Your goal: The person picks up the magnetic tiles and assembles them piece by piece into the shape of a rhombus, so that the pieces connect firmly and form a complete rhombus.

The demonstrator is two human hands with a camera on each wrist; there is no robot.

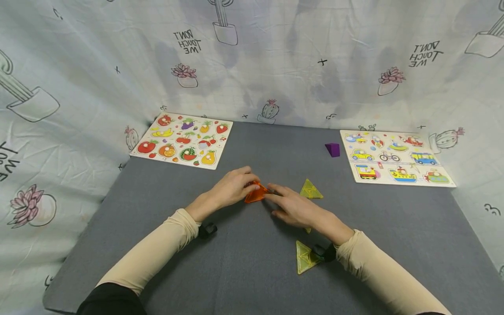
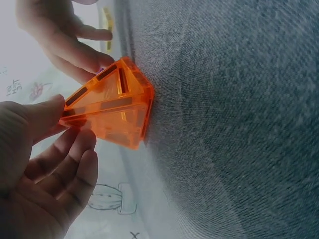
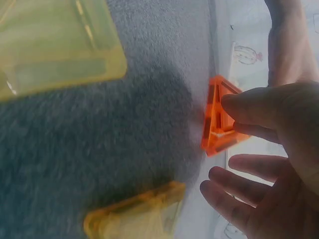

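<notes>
An orange see-through pyramid of magnetic tiles [image 1: 257,193] stands on the grey table, with dark strips along its edges [image 2: 112,112]. My left hand [image 1: 236,186] pinches its peak between thumb and fingers, seen closely in the left wrist view. On the other side, my right hand [image 1: 293,205] has its fingers extended beside the pyramid; whether they touch it I cannot tell. A yellow triangular tile [image 1: 311,190] lies just beyond the right hand, and another yellow triangle [image 1: 305,257] sits near the right wrist. One more yellow tip [image 1: 308,230] shows from beneath the right hand, mostly hidden.
A fruit puzzle board [image 1: 185,142] lies at the back left of the table [image 1: 244,271]. At the back right is a vehicle puzzle board [image 1: 393,159], with a small purple block [image 1: 333,149] to its left. A printed curtain [image 1: 256,57] hangs behind the table.
</notes>
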